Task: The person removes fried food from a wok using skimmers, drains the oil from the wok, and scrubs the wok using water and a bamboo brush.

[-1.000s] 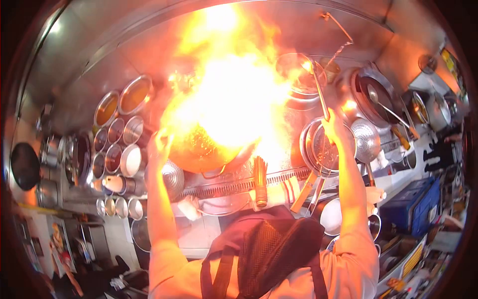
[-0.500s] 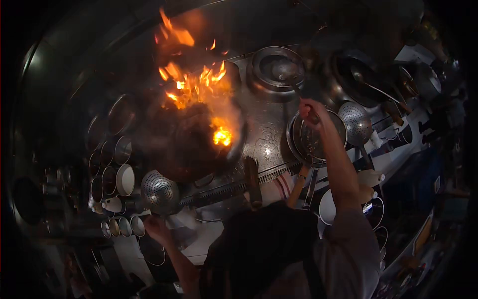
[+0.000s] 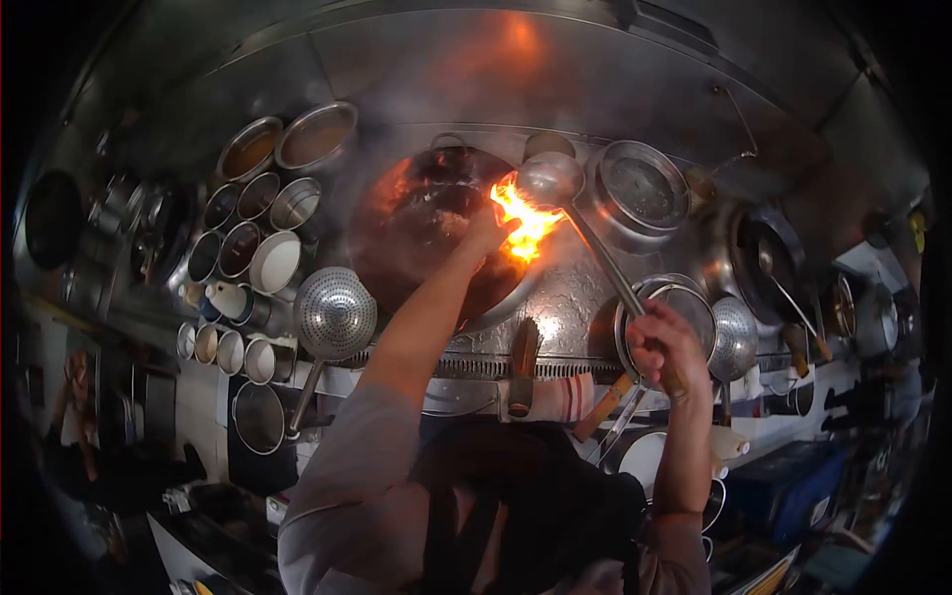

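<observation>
My right hand is wrapped round the handle of a steel ladle, whose bowl hangs at the right rim of a large dark wok. Flames burn at that rim, beside the ladle bowl. Over the wok reaches my left hand, close to the flames; its fingers are partly hidden by fire and haze. Dark contents in the wok are too dim to make out.
Metal bowls and cups stand left of the wok. A perforated strainer lies nearer. To the right are a round pot, another strainer and a second wok. A bamboo brush lies by a striped cloth.
The flames have shrunk to a small patch at the wok's right rim. My left hand has moved from beside the strainer to over the wok. My right hand has come nearer with the ladle.
</observation>
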A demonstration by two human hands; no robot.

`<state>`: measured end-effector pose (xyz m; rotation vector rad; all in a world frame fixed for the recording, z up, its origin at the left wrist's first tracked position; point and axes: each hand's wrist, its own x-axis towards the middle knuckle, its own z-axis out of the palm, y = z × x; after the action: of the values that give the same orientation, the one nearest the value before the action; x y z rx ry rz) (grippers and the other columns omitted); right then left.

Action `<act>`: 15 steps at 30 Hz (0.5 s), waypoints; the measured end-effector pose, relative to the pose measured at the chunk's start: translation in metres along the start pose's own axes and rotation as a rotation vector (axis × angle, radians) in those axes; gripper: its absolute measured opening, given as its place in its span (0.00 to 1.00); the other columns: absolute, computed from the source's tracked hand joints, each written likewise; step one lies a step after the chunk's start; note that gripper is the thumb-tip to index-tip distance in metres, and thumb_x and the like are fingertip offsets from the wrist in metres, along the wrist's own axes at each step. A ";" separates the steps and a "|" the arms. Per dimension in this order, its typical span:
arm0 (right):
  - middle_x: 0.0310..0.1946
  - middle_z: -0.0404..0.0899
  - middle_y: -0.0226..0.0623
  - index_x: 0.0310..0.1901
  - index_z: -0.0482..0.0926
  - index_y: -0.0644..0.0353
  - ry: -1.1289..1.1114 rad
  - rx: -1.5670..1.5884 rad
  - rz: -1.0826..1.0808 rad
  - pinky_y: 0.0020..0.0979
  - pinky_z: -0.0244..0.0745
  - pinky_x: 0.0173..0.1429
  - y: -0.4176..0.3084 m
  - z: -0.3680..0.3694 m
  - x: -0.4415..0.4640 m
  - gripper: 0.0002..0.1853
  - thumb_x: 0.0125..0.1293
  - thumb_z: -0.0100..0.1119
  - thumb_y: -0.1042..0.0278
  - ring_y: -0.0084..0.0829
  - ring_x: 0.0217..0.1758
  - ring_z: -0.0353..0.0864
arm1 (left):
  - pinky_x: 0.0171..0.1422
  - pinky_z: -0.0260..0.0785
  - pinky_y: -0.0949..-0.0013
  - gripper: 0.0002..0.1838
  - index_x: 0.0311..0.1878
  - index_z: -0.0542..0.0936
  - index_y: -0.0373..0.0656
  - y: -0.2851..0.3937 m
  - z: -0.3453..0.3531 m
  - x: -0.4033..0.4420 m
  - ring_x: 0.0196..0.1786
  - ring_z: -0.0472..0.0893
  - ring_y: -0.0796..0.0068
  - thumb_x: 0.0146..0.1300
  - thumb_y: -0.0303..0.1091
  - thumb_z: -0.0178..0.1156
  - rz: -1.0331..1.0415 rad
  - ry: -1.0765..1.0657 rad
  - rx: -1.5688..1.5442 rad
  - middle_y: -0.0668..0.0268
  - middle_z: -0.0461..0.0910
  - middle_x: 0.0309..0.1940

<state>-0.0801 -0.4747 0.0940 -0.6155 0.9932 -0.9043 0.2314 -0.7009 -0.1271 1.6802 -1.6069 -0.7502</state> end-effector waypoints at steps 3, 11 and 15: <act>0.27 0.75 0.38 0.66 0.64 0.70 0.031 -0.269 -0.078 0.27 0.63 0.13 0.017 0.011 0.007 0.30 0.64 0.62 0.77 0.22 0.15 0.70 | 0.46 0.77 0.57 0.14 0.34 0.82 0.40 0.026 -0.030 0.006 0.40 0.85 0.59 0.51 0.40 0.71 -0.009 0.049 0.044 0.54 0.85 0.33; 0.34 0.83 0.50 0.70 0.65 0.66 0.321 -1.118 -0.405 0.41 0.78 0.42 0.102 -0.054 0.083 0.32 0.63 0.60 0.73 0.41 0.31 0.82 | 0.69 0.70 0.61 0.35 0.70 0.71 0.43 -0.007 -0.205 -0.071 0.64 0.78 0.54 0.56 0.30 0.67 0.214 0.254 0.132 0.53 0.77 0.64; 0.45 0.83 0.59 0.69 0.66 0.66 0.393 -1.200 -0.337 0.47 0.77 0.52 0.138 -0.055 0.090 0.32 0.62 0.57 0.77 0.52 0.46 0.86 | 0.67 0.71 0.55 0.30 0.65 0.75 0.40 -0.077 -0.259 -0.189 0.62 0.79 0.49 0.58 0.34 0.67 0.060 0.430 0.255 0.51 0.79 0.60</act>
<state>-0.0581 -0.4854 -0.0781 -1.6893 1.8226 -0.6472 0.4713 -0.4898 -0.0430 1.8098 -1.4775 -0.1376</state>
